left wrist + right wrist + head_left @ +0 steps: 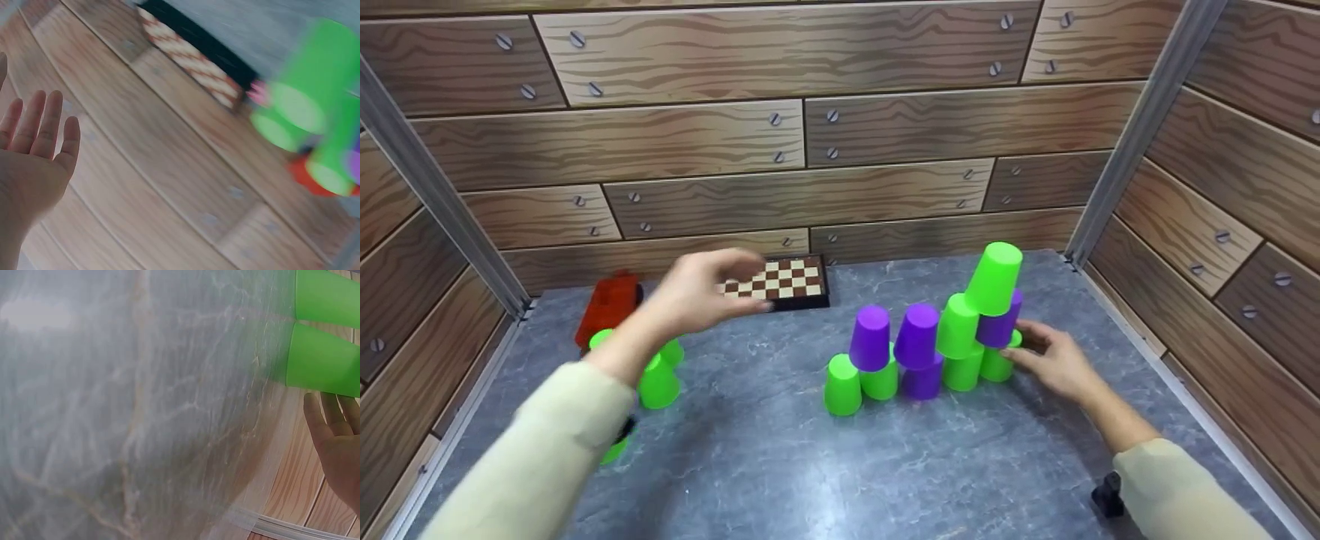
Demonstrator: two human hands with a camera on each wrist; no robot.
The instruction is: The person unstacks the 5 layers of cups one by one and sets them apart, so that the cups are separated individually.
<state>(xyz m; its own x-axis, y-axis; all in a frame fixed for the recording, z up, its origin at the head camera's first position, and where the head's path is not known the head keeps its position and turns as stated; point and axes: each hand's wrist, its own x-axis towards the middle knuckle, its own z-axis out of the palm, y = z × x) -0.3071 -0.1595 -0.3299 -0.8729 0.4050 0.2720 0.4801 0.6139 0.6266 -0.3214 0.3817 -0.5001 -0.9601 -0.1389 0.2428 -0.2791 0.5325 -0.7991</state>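
Observation:
My left hand (pixel 701 292) is raised, empty, in front of the chessboard, its fingers and thumb spread; the left wrist view shows its palm and straight fingers. Upside-down cups form a stack at right centre. Its bottom row has green cups, among them the front-left green cup (pixel 842 386), and a purple cup (pixel 922 382). On the second level are two purple cups (pixel 870 337), a green cup (pixel 958 326) and another purple cup, partly hidden. One green cup (pixel 995 277) tops the right end. Beside the bottom-right green cup (pixel 323 360) is my right hand (pixel 1057 360), fingertips at its side.
A chessboard (pixel 791 279) lies by the back wall. At left, several more green cups (pixel 658 384) stand partly behind the left arm, near a red object (pixel 609 301). A small black object (pixel 1108 495) sits by the right sleeve. Wood-patterned walls (pixel 885 127) enclose the table.

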